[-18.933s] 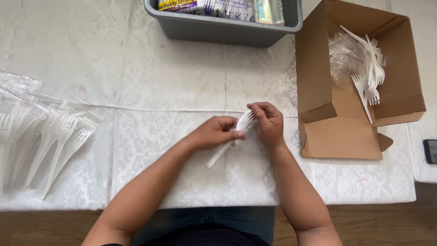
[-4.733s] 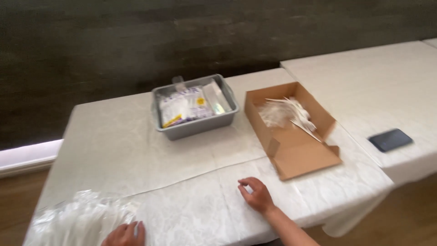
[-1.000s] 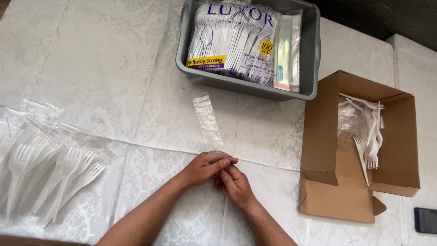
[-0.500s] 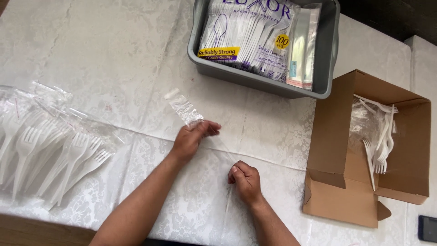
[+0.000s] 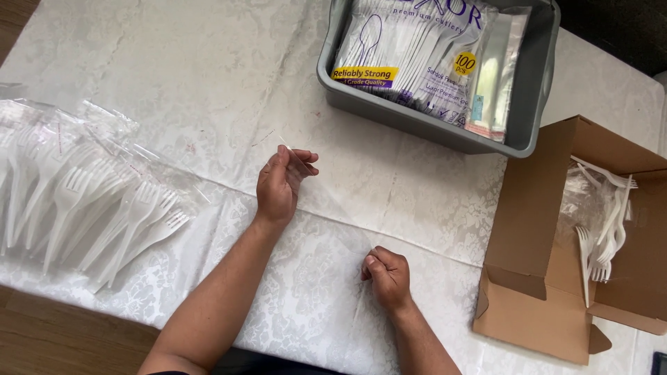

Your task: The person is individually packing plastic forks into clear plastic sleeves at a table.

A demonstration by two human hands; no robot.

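Note:
My left hand (image 5: 281, 187) pinches one end of a clear plastic sleeve (image 5: 332, 201) above the white tablecloth. My right hand (image 5: 388, 276) grips the sleeve's other end, fist closed, near the table's front edge. The sleeve stretches diagonally between both hands and is almost see-through; what is inside it cannot be made out. A row of white plastic forks in clear sleeves (image 5: 83, 201) lies to the left of my left hand.
A grey bin (image 5: 535, 104) with packs of plastic cutlery stands at the back. A brown cardboard box (image 5: 535, 278) with loose white forks (image 5: 604, 229) sits at the right. The table's front edge runs along the bottom left.
My hands, together a second ago, have pulled apart: the left moved up and back, the right stayed low, with the clear sleeve now drawn out between them.

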